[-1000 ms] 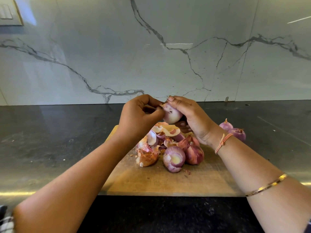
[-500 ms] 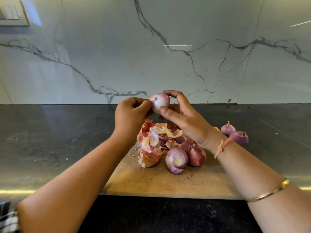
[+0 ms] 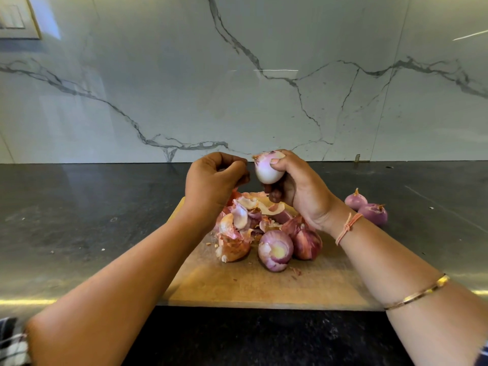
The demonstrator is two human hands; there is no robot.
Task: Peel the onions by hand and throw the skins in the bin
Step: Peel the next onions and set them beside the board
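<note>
Onion [image 3: 266, 171] is mostly peeled, gripped in right hand [image 3: 301, 191]; left hand [image 3: 211, 180] is curled, on what can't be told. Skins [image 3: 243, 217] are piled unbinned, unpeeled onions [image 3: 307, 245] left.

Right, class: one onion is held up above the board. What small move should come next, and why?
Probably the left hand should pinch the skin scrap at the tip of the onion and pull it off. The right hand grips the onion, which looks pale and nearly bare, and the left hand hovers beside that tip, fingers curled.
</note>
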